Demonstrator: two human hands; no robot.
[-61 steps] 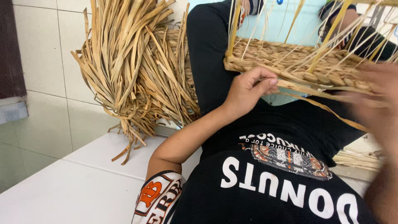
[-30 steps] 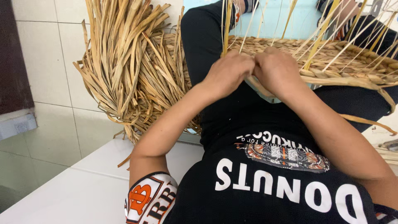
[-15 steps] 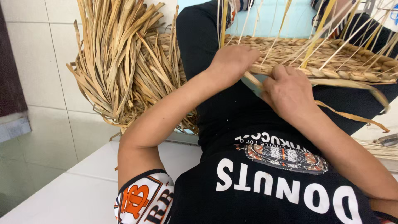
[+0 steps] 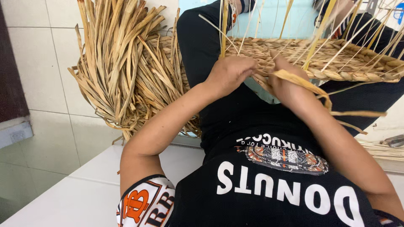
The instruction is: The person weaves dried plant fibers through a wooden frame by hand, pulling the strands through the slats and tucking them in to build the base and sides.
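Pile on the left: a big heap of dry tan straw strips (image 4: 122,71) lies on the pale tiled floor (image 4: 42,71), near enough to grab.
Left hand: the left hand (image 4: 231,73) is curled shut, pinching thin stalks at the basket edge to keep them tight.
Right hand: the right hand (image 4: 290,86) grips a flat yellow straw strip (image 4: 309,86) that bends over its back.
Basket: the flat braided brown straw basket (image 4: 336,59) rests on the lap, by both hands. Loose stalks stick up from its thick plaited rim.

There were two hands, left (image 4: 230,72) and right (image 4: 288,84), one woven straw piece (image 4: 336,59), and one dried-leaf bundle (image 4: 126,71).
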